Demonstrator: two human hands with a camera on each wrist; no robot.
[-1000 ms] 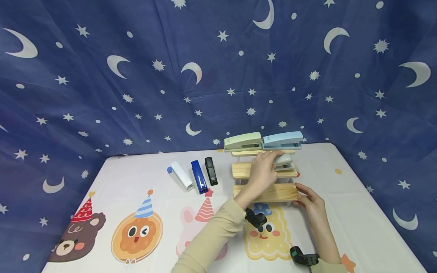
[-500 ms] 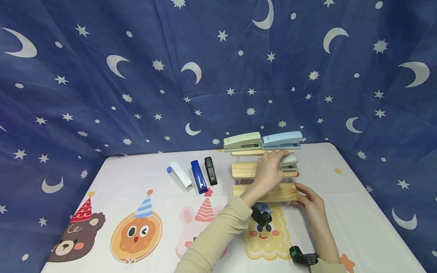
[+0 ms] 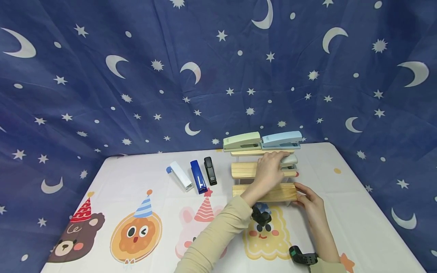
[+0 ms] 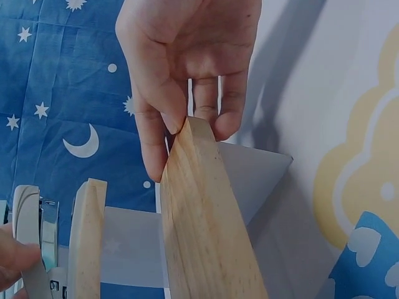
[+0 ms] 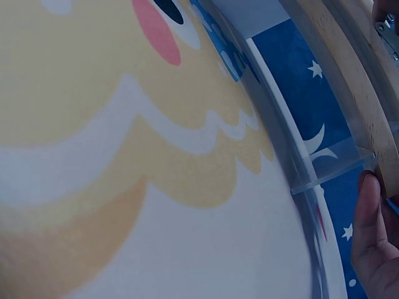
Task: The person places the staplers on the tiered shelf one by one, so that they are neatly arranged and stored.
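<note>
My left hand [image 3: 268,168] grips a white stapler [image 3: 290,159] at the middle board [image 3: 244,170] of a three-tier wooden display rack. In the left wrist view, its fingertips hold the stapler [image 4: 26,218] from the left edge. Most of the stapler is hidden behind this hand in the head view. At the right end of the lowest board [image 3: 281,192], my right hand [image 3: 312,206] pinches the wood between thumb and fingers, as the left wrist view shows. A green stapler [image 3: 241,141] and a light blue stapler [image 3: 281,140] sit end to end on the top board.
Left of the rack, a white stapler with a blue end [image 3: 181,176], a dark blue stapler [image 3: 198,177] and a black stapler [image 3: 210,171] lie on the cartoon-printed tablecloth [image 3: 136,174]. Behind the table hangs a blue curtain [image 3: 211,83] with moons and stars.
My left hand has slid a little to the right along the middle board with the white stapler, then stayed there. The right hand has kept its hold on the rack.
</note>
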